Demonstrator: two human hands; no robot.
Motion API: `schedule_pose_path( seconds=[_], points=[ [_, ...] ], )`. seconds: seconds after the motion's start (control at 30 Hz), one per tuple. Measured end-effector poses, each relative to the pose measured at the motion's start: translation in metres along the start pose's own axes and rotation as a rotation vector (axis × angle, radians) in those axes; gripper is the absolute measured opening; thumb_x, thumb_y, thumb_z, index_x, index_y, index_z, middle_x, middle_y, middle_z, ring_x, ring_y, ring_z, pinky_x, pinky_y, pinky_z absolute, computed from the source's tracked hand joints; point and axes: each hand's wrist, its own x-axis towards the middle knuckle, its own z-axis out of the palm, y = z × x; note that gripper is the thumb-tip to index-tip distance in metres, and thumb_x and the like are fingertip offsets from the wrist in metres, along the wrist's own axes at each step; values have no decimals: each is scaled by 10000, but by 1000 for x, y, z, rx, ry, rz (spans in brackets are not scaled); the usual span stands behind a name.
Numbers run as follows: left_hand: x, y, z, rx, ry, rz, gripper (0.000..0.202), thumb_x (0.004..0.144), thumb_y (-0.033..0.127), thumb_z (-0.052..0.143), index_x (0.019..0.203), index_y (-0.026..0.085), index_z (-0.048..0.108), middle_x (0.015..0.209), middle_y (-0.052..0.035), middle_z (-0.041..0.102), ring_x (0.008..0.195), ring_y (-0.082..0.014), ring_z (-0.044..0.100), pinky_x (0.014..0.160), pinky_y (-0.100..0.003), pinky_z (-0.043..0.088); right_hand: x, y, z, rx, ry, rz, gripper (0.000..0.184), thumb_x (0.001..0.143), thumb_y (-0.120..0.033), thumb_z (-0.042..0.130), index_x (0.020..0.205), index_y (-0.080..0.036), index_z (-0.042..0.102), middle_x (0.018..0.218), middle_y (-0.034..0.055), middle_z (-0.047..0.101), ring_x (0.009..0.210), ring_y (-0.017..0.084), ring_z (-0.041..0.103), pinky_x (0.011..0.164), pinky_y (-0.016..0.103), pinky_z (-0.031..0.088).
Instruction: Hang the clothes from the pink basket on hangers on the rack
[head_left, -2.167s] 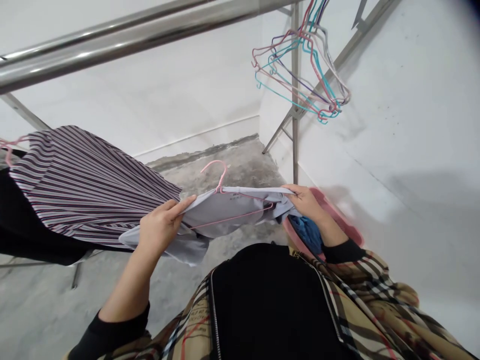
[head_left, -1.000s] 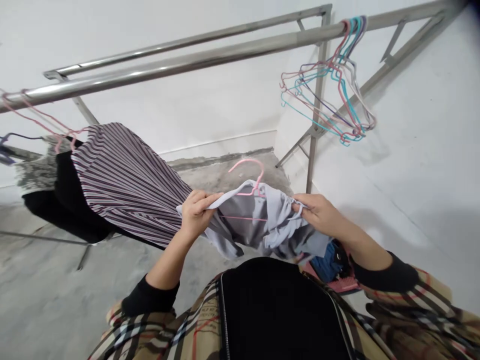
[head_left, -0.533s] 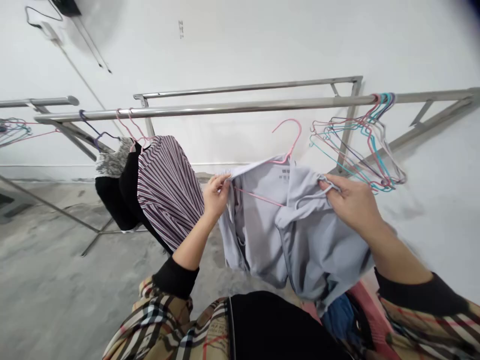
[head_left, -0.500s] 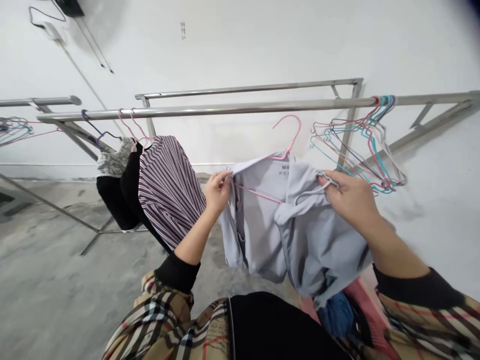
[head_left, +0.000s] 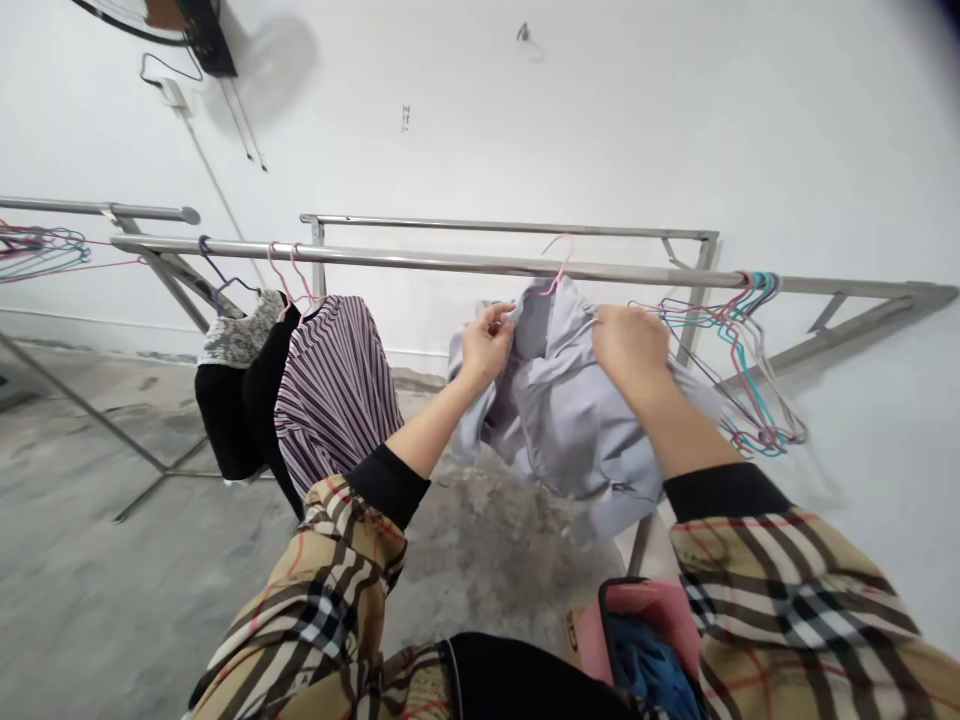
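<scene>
Fingers (head_left: pixel 498 322) of the left hand (head_left: pixel 486 348) and right hand (head_left: pixel 630 345) are clenched on the pale grey garment (head_left: pixel 562 405), which hangs from a pink wire hanger (head_left: pixel 559 262) on the steel rail (head_left: pixel 450 262) at 12 o'clock. Striped garment (head_left: pixel 334 390) at 9 o'clock; pink basket (head_left: pixel 645 620) at 5 o'clock.

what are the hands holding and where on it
The left hand pinches one upper edge of a pale grey garment, and the right hand grips the opposite upper edge, either side of a pink wire hanger.
</scene>
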Motion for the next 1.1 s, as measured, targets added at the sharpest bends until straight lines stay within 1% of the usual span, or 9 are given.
schedule_pose_path(
  seconds=[0.1,0.2,0.4,0.6,0.73,0.83,0.93,1.03,1.1],
  points=[
    [-11,-17,8,-43,27,-166,285,775,113,620,1048,182,661,776,24,599,531,-52,460,533,-175,390,-4,-15,24,-11,-95,-54,364,879,-99,372,1008,-130,711,929,177,723,928,280,678,758,346,466],
    [-33,-37,1,-2,84,-243,275,754,85,609,1005,177,677,742,29,595,539,-61,472,561,-186,408,-18,-16,46,12,-113,-76,345,913,-130,360,1059,-147,672,945,155,723,907,269,686,750,336,470],
    [-78,-64,-11,53,197,-294,243,777,83,591,982,168,689,800,-13,650,731,-115,589,764,-244,475,-40,6,66,126,-150,-119,378,933,-207,400,1267,-157,568,1118,155,688,982,274,664,803,343,476],
    [-95,-82,-28,90,294,-386,333,756,34,575,1049,164,666,898,-34,657,723,-105,585,744,-238,484,-49,26,85,300,-206,-159,519,916,-264,439,1410,-107,467,1295,181,619,1130,324,613,921,411,470],
    [-91,-93,-44,107,301,-425,328,767,53,577,1068,156,654,893,-36,650,675,-92,564,693,-224,482,-54,31,100,425,-234,-105,556,887,-345,493,1394,-117,500,1213,178,671,1089,326,638,912,423,481],
    [-78,-103,-50,101,255,-424,319,782,83,583,1087,153,647,918,-44,653,679,-92,560,686,-222,481,-61,31,108,495,-209,-33,583,866,-437,510,1369,-144,539,1019,154,728,970,312,670,830,409,502],
    [-59,-116,-55,83,199,-413,343,798,130,601,1138,163,627,997,-59,653,712,-98,566,729,-241,487,-70,27,113,545,-172,19,613,859,-525,492,1336,-150,577,772,96,702,774,273,662,703,373,499],
    [-36,-127,-60,64,171,-395,449,807,223,646,1246,175,564,1138,-98,631,846,-137,595,819,-286,490,-83,20,116,583,-115,89,632,848,-581,500,1311,-163,600,662,48,640,633,225,603,631,347,481],
    [-18,-133,-63,50,149,-386,566,791,298,693,1313,183,505,1257,-132,586,1002,-184,594,884,-318,480,-93,16,119,643,-58,153,636,843,-586,524,1320,-170,589,757,63,673,675,215,614,669,350,501]
  ],
)
